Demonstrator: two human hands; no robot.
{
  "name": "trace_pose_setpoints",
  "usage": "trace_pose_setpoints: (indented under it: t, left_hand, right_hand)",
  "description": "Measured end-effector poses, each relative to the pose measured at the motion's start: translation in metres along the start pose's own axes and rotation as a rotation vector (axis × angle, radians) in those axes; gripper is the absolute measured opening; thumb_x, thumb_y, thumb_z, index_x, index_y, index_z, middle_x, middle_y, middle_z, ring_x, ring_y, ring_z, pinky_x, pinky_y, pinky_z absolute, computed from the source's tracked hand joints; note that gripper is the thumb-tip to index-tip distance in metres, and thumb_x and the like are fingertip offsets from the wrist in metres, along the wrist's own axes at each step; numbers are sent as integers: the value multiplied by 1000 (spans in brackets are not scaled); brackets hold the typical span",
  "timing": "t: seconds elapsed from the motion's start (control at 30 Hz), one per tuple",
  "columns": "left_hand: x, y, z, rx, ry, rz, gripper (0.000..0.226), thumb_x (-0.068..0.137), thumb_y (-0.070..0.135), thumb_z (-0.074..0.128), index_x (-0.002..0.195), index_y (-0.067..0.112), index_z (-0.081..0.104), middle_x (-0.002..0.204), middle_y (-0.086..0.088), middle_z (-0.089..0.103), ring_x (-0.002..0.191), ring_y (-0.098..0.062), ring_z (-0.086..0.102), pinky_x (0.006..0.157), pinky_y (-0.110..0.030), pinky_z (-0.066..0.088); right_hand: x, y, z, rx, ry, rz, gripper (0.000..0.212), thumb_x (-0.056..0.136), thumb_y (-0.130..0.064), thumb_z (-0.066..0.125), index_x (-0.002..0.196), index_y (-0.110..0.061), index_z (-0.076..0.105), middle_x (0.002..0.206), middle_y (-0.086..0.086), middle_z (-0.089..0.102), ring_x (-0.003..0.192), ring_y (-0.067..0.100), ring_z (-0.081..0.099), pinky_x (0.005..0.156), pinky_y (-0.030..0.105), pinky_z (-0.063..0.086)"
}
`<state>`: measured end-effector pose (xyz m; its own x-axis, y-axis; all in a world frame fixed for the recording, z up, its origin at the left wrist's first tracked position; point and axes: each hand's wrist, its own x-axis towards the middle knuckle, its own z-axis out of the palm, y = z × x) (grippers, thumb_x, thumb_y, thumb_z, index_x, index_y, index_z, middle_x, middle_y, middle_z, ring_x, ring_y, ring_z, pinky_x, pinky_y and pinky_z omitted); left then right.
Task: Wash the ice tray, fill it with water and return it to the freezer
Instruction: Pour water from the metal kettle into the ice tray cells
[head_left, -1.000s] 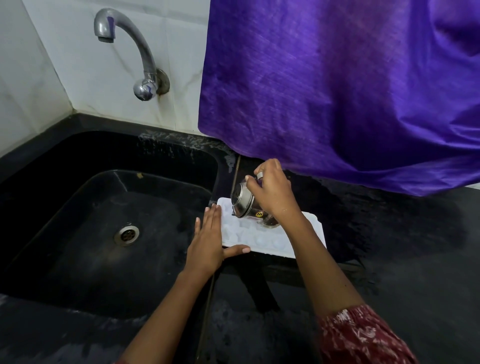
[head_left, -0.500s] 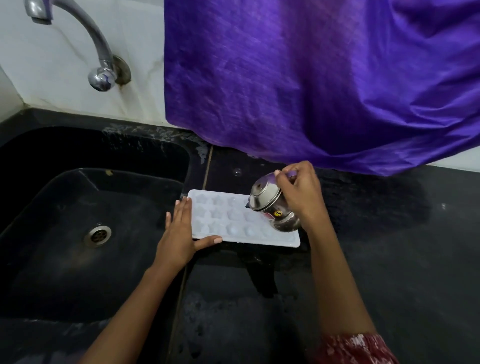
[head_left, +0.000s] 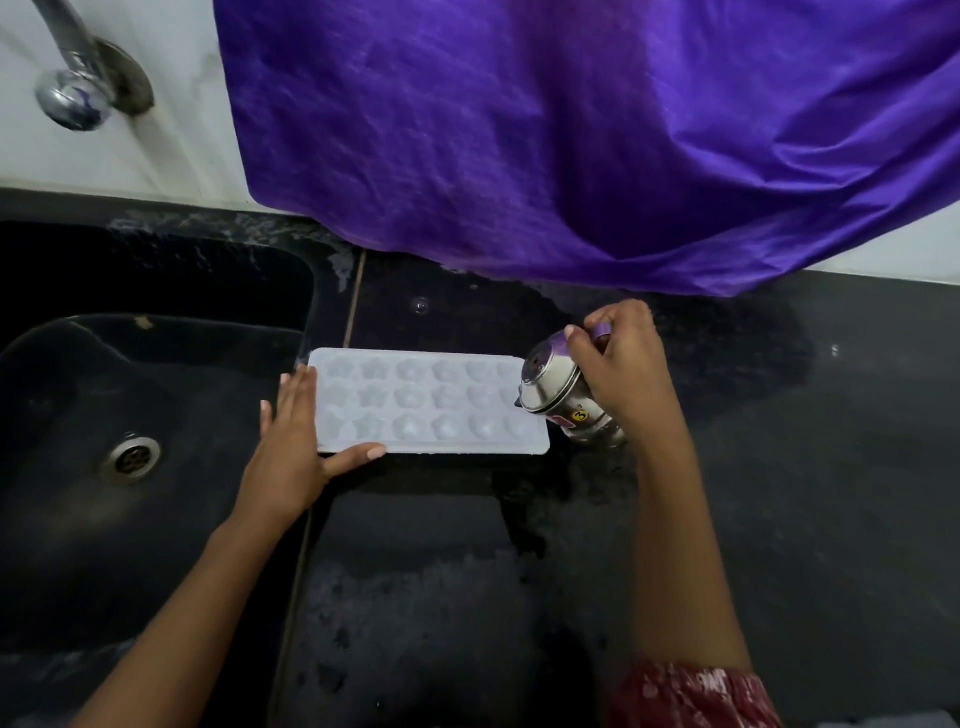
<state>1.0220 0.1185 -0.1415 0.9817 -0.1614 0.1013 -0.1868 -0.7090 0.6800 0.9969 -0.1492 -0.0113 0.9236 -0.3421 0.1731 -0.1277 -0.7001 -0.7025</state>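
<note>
Ice tray (head_left: 431, 402) lies flat on the black counter (head_left: 779, 493) just beside the sink (head_left: 171, 270), cavities up. Your left hand (head_left: 291, 457) rests at its sink-side end, fingers straight along the short edge and thumb laid against the near edge. Your right hand (head_left: 621, 369) curls round a small steel pot (head_left: 558, 395) and grips it tilted, mouth toward the sink, over the tray's end farthest from the sink. Tap (head_left: 72, 93) sits on the wall behind the sink; purple cloth (head_left: 571, 130) hangs further along.
</note>
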Motion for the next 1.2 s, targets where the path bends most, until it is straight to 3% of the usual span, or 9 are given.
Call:
trace_pose_setpoints:
  t: [0.27, 0.53, 0.73, 1.2]
  left_hand:
    - [1, -2, 1, 32, -9, -3, 118, 57, 60, 60, 150, 10, 5, 158, -3, 5, 144, -12, -6, 110, -26, -13]
    - [1, -2, 2, 44, -9, -2, 118, 58, 59, 60, 149, 9, 6, 158, -4, 6, 144, -14, -5, 110, -27, -13]
    - [0, -1, 2, 45, -6, -5, 118, 58, 60, 60, 149, 10, 5, 158, -3, 6, 145, -14, -5, 111, -29, -12]
    - [0, 1, 1, 38, 2, -4, 119, 57, 64, 58, 149, 10, 5, 158, -3, 5, 144, -14, -6, 112, -30, -12]
  right_hand:
    - [-2, 10, -2, -76, -72, 12, 19, 90, -20, 55, 85, -11, 39, 99, 2, 38, 80, 14, 42, 96, 49, 39]
    - [-4, 10, -1, -102, -65, 23, 38, 89, -22, 56, 67, -29, 25, 98, 0, 38, 78, 17, 43, 97, 48, 38]
    - [-4, 8, -1, -145, -83, -21, 21, 90, -22, 54, 86, -14, 35, 100, 0, 37, 83, 17, 43, 97, 45, 36]
    - [-5, 5, 0, -175, -89, -37, 21, 90, -23, 54, 86, -14, 35, 101, 1, 37, 85, 17, 43, 98, 47, 34]
